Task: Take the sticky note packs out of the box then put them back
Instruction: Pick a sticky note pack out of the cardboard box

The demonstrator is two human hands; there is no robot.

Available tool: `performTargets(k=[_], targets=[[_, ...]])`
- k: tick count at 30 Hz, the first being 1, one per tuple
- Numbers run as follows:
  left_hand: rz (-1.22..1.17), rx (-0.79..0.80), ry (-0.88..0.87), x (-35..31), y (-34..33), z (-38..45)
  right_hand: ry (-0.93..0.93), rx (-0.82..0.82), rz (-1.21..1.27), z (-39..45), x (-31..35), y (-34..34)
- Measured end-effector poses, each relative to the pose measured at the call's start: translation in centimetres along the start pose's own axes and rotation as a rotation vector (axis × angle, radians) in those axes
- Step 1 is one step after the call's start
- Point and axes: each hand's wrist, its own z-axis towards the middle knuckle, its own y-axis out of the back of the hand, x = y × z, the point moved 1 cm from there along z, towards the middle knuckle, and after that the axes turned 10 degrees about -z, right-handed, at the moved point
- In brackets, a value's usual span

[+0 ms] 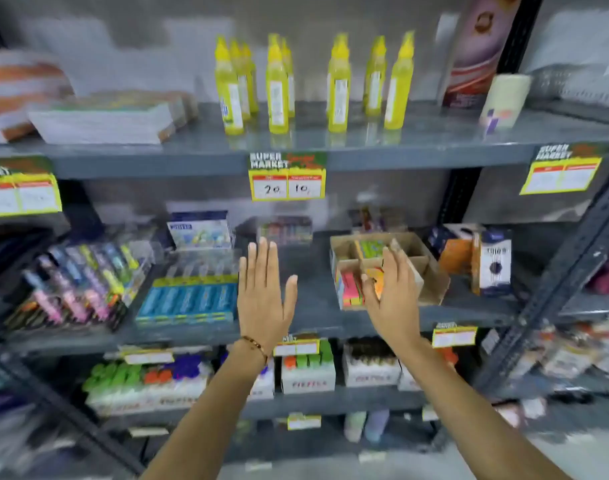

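Sticky note packs (352, 289) in box (431, 271), right hand (393, 296) (grip open) just before them, left hand (261, 292) flat.

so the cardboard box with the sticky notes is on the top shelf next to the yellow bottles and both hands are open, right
Not quite. The cardboard box sits on the middle shelf, one level below the yellow bottles, as the head view shows. Both the left hand and right hand are indeed open.

Cardboard box (431, 271), divided into compartments, open top, sits tilted on middle shelf. Sticky note packs (349, 289) inside: pink/orange stack in front-left compartment, green pack (370, 248) in a rear one. Image blurred.
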Motion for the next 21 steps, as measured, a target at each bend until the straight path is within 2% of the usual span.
performTargets(k=[6,10,14,21], targets=[[0.076,0.153,0.161,6.1,-1.5,-1.9,-0.193,0.216,-0.006,-0.1,-4.2,-4.2],[0.12,0.246,0.229,10.7,-2.2,-2.8,-0.297,0.252,0.004,0.2,-6.3,-6.1],[0.132,0.317,0.298,14.4,-3.2,-3.1,-0.31,0.279,0.01,0.2,-7.3,-7.9],[0.167,0.39,0.331,17.2,-4.3,-3.3,-0.383,0.323,-0.014,0.8,-7.5,-10.0]])
